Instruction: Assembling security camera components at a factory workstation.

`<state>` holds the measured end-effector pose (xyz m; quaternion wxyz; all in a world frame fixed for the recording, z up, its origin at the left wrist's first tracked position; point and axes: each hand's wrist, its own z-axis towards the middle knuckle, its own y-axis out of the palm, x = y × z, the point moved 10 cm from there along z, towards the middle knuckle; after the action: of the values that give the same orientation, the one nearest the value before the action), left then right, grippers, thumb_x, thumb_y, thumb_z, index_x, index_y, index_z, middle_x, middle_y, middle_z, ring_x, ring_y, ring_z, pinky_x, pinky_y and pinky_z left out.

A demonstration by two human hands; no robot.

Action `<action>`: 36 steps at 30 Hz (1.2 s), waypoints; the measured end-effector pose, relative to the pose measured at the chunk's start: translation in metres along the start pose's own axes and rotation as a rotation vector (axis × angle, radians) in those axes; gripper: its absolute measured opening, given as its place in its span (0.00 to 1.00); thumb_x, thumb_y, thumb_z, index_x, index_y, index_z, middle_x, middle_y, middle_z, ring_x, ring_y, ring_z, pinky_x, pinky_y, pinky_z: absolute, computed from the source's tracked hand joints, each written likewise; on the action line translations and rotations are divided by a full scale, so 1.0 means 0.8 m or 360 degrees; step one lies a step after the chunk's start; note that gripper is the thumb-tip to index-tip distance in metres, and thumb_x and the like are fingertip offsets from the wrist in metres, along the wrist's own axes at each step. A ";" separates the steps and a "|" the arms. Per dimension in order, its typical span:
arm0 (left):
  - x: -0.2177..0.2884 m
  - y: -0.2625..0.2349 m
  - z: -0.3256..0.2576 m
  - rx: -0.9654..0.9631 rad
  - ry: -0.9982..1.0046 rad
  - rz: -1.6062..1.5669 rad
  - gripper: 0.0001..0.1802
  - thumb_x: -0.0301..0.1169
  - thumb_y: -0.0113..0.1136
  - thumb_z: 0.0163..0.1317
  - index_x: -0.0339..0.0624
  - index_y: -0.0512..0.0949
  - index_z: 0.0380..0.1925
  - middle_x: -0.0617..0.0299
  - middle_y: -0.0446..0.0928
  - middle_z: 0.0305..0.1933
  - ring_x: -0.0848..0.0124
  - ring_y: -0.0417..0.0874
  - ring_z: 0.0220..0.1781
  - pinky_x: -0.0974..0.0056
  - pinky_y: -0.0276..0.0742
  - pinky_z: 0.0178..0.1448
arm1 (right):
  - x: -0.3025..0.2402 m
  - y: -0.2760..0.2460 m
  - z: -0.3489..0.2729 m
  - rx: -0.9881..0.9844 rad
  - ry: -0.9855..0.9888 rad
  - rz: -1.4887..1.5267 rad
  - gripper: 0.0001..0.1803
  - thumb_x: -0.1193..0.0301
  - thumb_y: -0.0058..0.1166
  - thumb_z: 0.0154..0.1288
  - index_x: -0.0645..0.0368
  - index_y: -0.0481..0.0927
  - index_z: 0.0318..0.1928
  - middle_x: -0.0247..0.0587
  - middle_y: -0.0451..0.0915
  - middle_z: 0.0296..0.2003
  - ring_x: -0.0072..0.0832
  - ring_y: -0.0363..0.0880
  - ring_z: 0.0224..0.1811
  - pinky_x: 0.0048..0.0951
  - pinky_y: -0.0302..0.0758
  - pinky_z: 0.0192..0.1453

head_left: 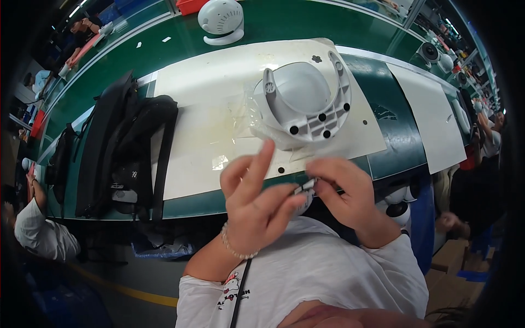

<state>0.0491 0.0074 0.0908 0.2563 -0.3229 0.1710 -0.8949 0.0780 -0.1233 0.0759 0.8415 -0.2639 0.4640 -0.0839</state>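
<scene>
Both hands, left hand (257,199) and right hand (342,191), pinch one small pale part (308,185) between fingertips just below the white plastic base (306,104), where a loosened pinch could probably drop it into the lap.

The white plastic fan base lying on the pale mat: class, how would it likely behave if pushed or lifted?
The white plastic fan base looks like a rigid moulded shell with ribs, so it is probably stiff and light for its size. It lies on its domed side, so a push may rock it. The clear plastic bag under it could let it slide on the pale mat.
</scene>
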 end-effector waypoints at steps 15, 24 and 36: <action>-0.077 -0.002 -0.095 -0.0442 -0.0853 -0.1316 0.09 0.20 0.53 0.56 0.32 0.74 0.38 0.60 0.75 0.39 0.75 0.75 0.38 0.70 0.71 0.45 | -0.028 0.057 0.056 -0.0346 -0.0219 0.2121 0.09 0.72 0.36 0.60 0.61 0.71 0.35 0.44 0.70 0.39 0.28 0.68 0.46 0.28 0.63 0.54; -0.021 0.060 -0.043 -0.0431 -0.0399 -0.1569 0.51 0.37 0.69 0.46 0.43 0.44 0.63 0.54 0.55 0.65 0.64 0.57 0.65 0.57 0.53 0.65 | -0.051 0.046 0.042 -0.0657 -0.0360 0.2975 0.08 0.70 0.36 0.61 0.57 0.69 0.28 0.37 0.69 0.31 0.27 0.68 0.37 0.26 0.67 0.48; -0.034 0.021 -0.013 -0.0087 -0.0759 -0.1360 0.17 0.30 0.68 0.48 0.36 0.71 0.34 0.65 0.75 0.33 0.80 0.72 0.35 0.74 0.69 0.41 | -0.015 -0.137 -0.056 0.0965 -0.0771 0.1332 0.28 0.52 0.44 0.60 0.55 0.67 0.56 0.48 0.65 0.57 0.48 0.59 0.61 0.44 0.58 0.62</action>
<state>0.0660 0.0103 0.0621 -0.1103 -0.5667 -0.0167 -0.8163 0.0457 -0.2282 0.1224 0.9234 0.1839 0.2780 0.1903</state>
